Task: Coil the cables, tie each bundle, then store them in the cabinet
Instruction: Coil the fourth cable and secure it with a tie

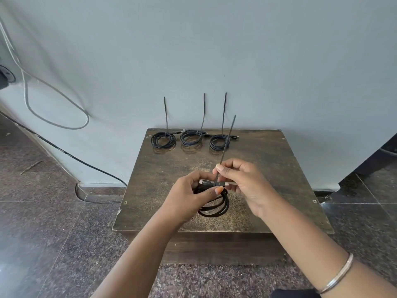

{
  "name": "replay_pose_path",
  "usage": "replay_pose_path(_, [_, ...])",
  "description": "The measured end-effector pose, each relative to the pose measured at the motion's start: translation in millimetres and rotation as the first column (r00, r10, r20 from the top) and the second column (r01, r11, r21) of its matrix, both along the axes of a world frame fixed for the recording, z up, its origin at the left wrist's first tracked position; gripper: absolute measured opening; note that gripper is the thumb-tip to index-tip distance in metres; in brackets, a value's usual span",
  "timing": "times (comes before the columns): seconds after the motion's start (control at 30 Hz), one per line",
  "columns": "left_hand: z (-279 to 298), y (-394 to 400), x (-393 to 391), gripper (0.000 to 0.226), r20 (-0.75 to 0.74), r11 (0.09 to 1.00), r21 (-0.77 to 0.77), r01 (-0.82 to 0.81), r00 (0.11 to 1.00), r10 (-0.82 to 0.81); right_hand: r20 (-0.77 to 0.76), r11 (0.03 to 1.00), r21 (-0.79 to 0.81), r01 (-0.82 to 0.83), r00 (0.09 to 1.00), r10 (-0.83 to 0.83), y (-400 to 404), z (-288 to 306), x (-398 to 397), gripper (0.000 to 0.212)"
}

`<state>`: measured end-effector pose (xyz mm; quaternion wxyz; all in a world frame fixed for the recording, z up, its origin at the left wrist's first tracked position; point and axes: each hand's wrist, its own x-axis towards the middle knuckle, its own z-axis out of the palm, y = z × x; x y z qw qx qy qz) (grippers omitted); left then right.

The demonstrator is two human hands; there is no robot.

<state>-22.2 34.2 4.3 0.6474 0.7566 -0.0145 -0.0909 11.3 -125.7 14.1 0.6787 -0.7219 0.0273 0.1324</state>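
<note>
A black coiled cable (217,206) hangs just above the low wooden table (268,168), and my left hand (189,196) grips the coil near its two plugs. A thin black zip tie (227,140) is wrapped round the bundle, its long tail sticking up and away. My right hand (240,179) pinches that tail just above the bundle. Three tied cable coils lie in a row at the table's back edge: the left coil (163,140), the middle coil (191,137) and the right coil (219,141), each with a zip-tie tail standing up against the wall.
The table stands against a pale blue wall (214,50). A grey cable (53,100) loops on the wall at left and a black cable (86,163) runs along its foot. Dark speckled floor tiles (53,233) surround the table.
</note>
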Motion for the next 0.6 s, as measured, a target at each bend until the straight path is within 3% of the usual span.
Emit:
replay_pose_path(0.2, [-1.2, 3.6, 3.6, 0.019, -0.033, 0.992, -0.088, -0.086, 0.996, 0.084, -0.025, 0.998, 0.006, -0.065, 0.998, 0.065, 2.2, 2.8, -2.8, 0.026])
replay_pose_path(0.4, [0.4, 12.1, 6.8, 0.043, -0.108, 0.935, -0.315, -0.164, 0.985, 0.136, -0.064, 0.981, 0.036, -0.19, 0.979, 0.192, 0.8, 5.9, -4.2, 0.045])
replay_pose_path(0.6, [1.3, 18.5, 10.5, 0.042, -0.189, 0.867, -0.432, -0.25, 0.965, 0.184, -0.125, 0.972, 0.063, -0.227, 0.964, 0.233, -0.8, 3.0, -4.4, 0.037])
